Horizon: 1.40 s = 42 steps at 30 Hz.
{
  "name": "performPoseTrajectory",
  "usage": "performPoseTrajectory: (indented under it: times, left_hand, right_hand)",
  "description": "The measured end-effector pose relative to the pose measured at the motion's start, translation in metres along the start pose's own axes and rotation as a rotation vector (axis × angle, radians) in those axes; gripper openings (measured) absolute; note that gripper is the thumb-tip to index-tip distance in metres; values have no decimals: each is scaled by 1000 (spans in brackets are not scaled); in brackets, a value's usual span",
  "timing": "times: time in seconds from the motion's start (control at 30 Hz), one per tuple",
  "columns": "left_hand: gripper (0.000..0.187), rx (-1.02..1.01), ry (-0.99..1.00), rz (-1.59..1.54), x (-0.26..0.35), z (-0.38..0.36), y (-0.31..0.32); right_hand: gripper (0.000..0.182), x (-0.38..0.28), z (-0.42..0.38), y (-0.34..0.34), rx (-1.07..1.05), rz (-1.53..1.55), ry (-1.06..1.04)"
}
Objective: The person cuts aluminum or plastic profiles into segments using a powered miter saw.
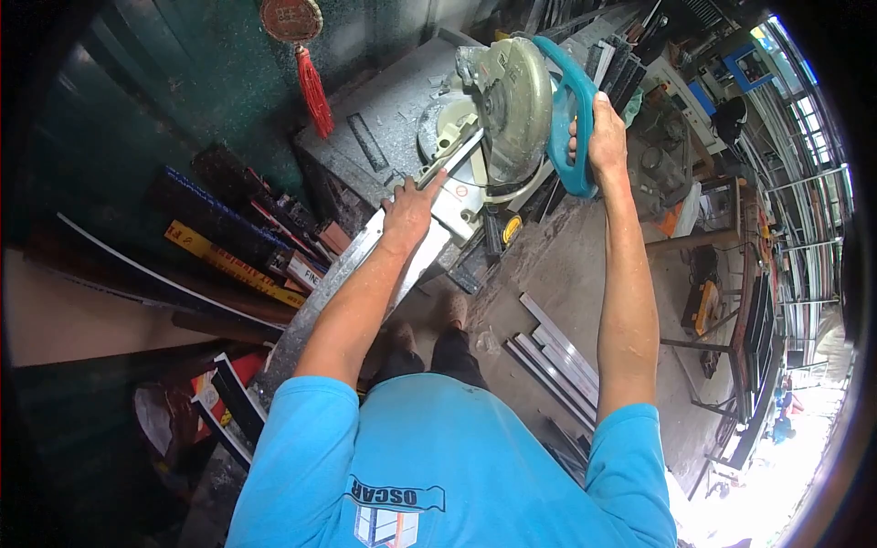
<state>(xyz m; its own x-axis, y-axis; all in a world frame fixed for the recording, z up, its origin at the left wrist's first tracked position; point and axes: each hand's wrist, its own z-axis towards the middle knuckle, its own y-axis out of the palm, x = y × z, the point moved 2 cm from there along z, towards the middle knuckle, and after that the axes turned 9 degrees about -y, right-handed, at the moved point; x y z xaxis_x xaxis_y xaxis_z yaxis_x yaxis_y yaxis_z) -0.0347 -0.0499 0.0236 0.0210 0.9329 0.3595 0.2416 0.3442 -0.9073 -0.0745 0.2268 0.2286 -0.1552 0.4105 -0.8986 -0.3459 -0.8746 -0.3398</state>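
Note:
A mitre saw (521, 114) with a dusty round blade guard stands on the workbench in front of me. My right hand (607, 144) is closed around its teal handle (560, 59), fingers through the loop. Left of the blade, my left hand (408, 215) lies over a light metal profile (465, 147), fingers bent over its edge and the index finger stretched along it. The profile's end is right beside the blade guard. Part of it is hidden under my hand.
Metal offcuts and dust cover the bench (402, 100). A red tassel (313, 91) hangs at the wall. Long profiles (233, 260) lean at the left. Cut lengths (557, 365) lie on the floor by my feet, and a metal rack (731, 347) stands at the right.

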Motion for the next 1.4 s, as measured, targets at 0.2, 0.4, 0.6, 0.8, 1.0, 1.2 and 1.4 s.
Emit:
performPoseTrajectory:
  times: [0.2, 0.4, 0.6, 0.8, 1.0, 1.2, 1.4]
  left_hand:
    - [65, -8, 4, -17, -1, -1, -1]
    - [64, -6, 3, -18, -1, 0, 0]
    - [64, 7, 9, -9, -2, 2, 4]
    - [73, 121, 40, 8, -4, 3, 13]
    - [73, 123, 33, -8, -4, 2, 12]
    - [72, 71, 3, 8, -1, 3, 7]
    - [71, 62, 2, 21, 2, 0, 3]
  right_hand:
    - [59, 5, -2, 0, 15, -18, -3]
    - [59, -1, 7, -2, -21, 25, 56]
    - [60, -6, 6, -2, -2, -15, 38]
    - [58, 7, -7, 1, 13, -5, -34]
    - [57, 18, -19, 5, 60, -5, -49]
    - [54, 30, -28, 7, 75, 2, -57]
    - [53, 38, -38, 9, 92, 17, -82]
